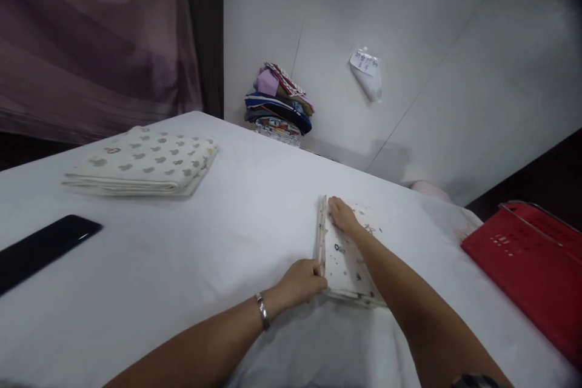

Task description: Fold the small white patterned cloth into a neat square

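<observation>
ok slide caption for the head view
Left hand and right hand at one edge of a folded cloth on a white surface

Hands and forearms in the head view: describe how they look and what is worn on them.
The left hand and right hand are ungloved. The left wrist wears a shiny silver bracelet, and no sleeve shows on that forearm. On the right arm, a dark item with paler marks is cut off by the bottom edge; sleeve or band, I cannot tell.
</observation>
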The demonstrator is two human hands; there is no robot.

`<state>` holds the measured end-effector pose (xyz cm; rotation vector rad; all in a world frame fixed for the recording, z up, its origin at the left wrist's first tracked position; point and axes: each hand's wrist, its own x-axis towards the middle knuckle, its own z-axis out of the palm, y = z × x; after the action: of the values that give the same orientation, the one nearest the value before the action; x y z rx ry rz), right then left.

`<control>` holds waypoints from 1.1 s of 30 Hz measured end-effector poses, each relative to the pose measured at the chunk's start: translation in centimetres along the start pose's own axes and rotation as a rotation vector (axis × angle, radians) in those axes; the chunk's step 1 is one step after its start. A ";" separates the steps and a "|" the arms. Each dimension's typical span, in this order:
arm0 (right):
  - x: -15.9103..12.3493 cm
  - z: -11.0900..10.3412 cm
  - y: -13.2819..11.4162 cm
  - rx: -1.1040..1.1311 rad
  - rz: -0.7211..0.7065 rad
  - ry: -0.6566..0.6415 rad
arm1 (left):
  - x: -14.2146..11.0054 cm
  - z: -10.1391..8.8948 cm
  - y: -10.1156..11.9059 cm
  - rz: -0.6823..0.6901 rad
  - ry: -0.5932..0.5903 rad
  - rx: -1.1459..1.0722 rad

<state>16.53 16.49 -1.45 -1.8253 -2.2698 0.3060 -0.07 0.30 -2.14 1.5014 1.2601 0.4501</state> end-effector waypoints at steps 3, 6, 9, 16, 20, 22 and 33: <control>2.0 -1.7 0.7 0.045 0.060 0.010 | -0.2 -0.1 -0.1 0.060 0.033 0.039; 4.0 -2.6 0.9 0.067 0.101 -0.065 | -0.4 -0.1 -0.1 0.096 0.057 0.066; 5.1 -2.8 0.4 0.087 0.141 -0.134 | -0.5 0.0 -0.3 0.099 0.061 0.080; 5.0 -3.0 -0.5 0.053 0.123 -0.186 | -0.5 0.5 -0.9 0.138 0.075 0.106; 4.2 -3.9 0.2 0.069 0.094 -0.205 | -0.6 0.4 -0.6 0.122 0.055 0.117; 3.9 -4.1 0.3 0.041 0.066 -0.223 | -0.6 0.3 -0.5 0.115 0.040 0.122; 3.4 -4.3 -1.1 -0.152 0.014 -0.175 | -0.5 0.2 -0.5 0.140 0.057 0.121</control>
<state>16.04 19.74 3.07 -1.9598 -2.4595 0.3148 -0.29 -0.36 -2.46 1.6966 1.2495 0.5195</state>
